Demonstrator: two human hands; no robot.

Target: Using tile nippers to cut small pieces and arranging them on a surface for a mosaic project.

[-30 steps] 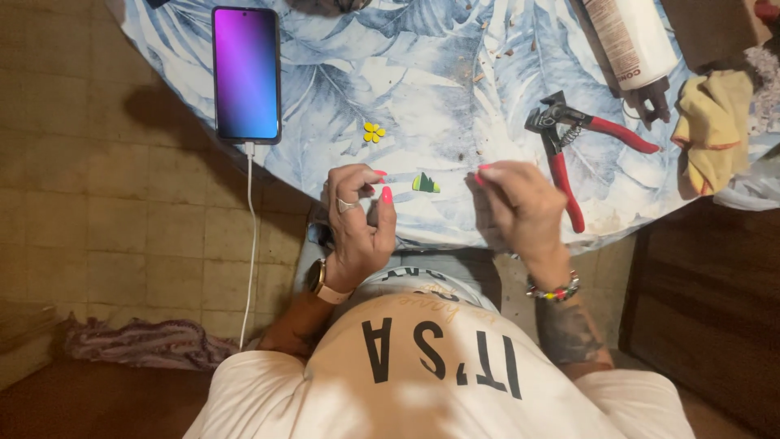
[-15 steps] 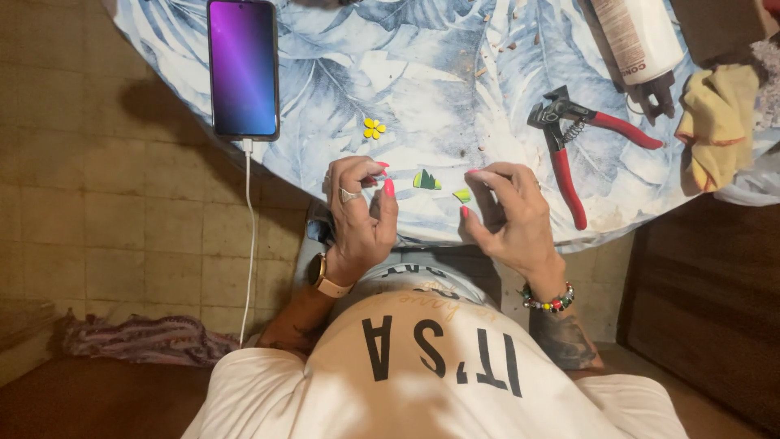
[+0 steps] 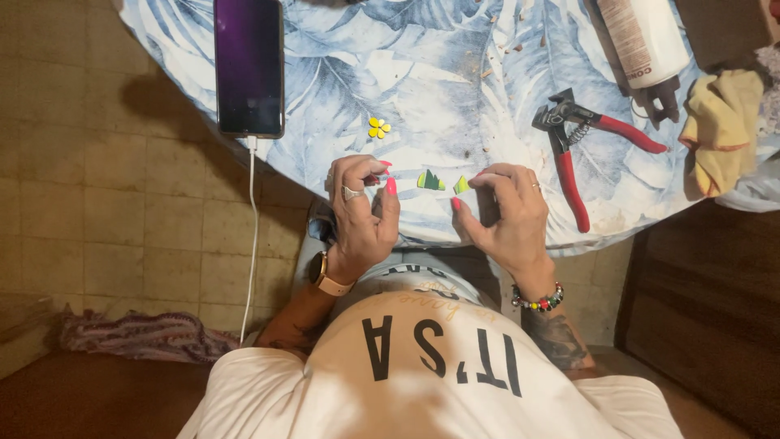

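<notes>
Now 2 hands point(image 3: 439, 207) flanking green piece point(image 3: 431, 180), points up-table

a home craft corner: a table point(image 3: 504, 49) under a blue leaf-print cloth, red-handled pliers point(image 3: 573, 150), a charging phone point(image 3: 249, 65), a yellow rag point(image 3: 723, 138), a spray can point(image 3: 646, 36), worn beige floor tiles point(image 3: 106, 195) beneath.

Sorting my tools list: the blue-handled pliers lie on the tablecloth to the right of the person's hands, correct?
Not quite: the pliers have red handles, not blue, as the head view shows. They do lie on the tablecloth, to the right of the right hand and left hand.
</notes>
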